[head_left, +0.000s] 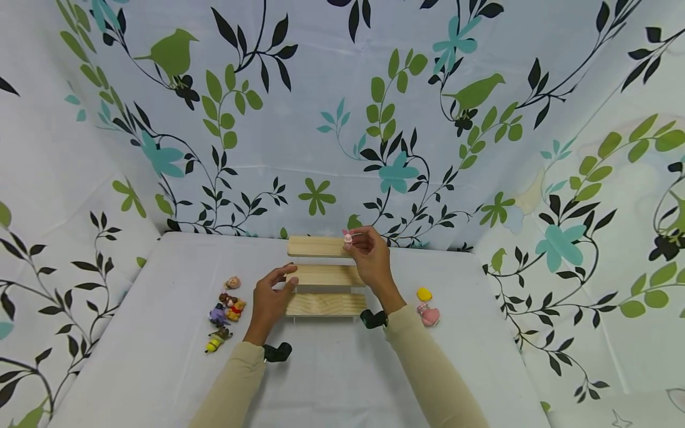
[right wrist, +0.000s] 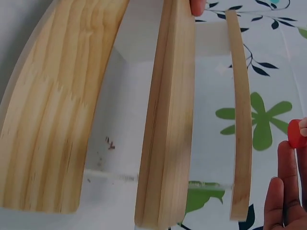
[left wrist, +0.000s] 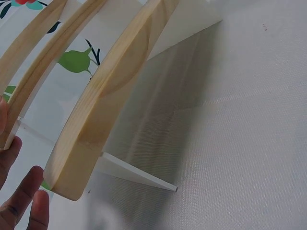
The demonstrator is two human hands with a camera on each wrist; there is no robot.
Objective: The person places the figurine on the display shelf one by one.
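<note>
Pinch on figurine (head_left: 348, 239) near shelf (head_left: 316, 246) edge

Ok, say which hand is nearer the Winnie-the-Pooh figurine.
Left. The left hand is just right of the Winnie-the-Pooh figurine; the right hand is farther right, by the top wooden shelf.

On the three-tiered rectangular wooden shelf (head_left: 326, 304), you see pale tan patterned with darker grain; its thin flat supports (left wrist: 139, 173) are white. The small toy figurine (head_left: 348, 238) at your fingertips is pink. Your long fabric sleeves (head_left: 428, 368) are plain beige. The flat counter (head_left: 321, 386) before you is white. The hanging fabric backdrop (head_left: 316, 142) carries green birds, black leafy vines and turquoise flowers on a pale ground.
</note>
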